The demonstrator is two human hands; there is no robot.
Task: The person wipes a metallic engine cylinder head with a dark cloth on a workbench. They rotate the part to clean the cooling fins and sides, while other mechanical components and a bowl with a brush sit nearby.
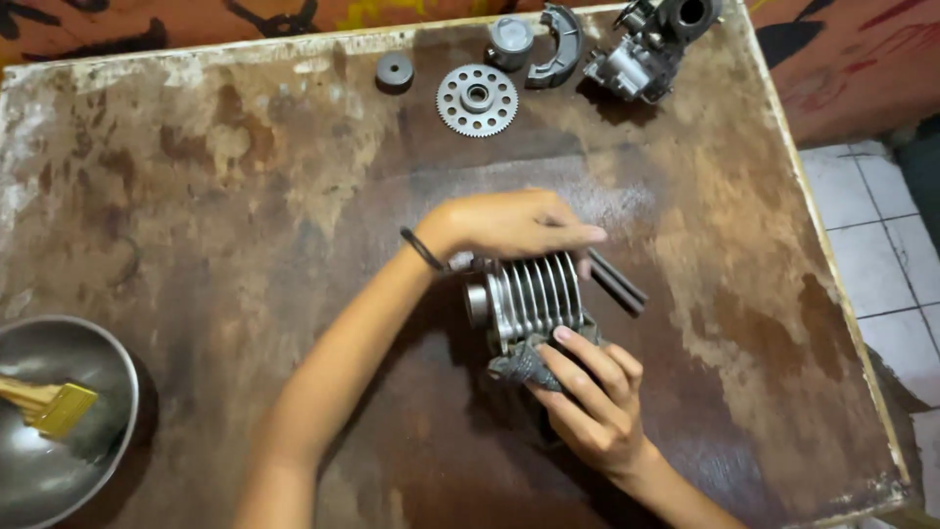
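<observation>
Dull ribbed metal cylinder (534, 294), grey cloth rag (519, 362), worn, stained wooden table (245, 196).

Bowl (93, 362) & carburettor (646, 49) cut off by frame edges

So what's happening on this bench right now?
A person holds a finned metal engine cylinder on a stained wooden table. The left hand steadies it from above, while the right hand presses a grey rag against its lower edge. A gear, other engine parts and a metal bowl with a brush lie nearby.
</observation>
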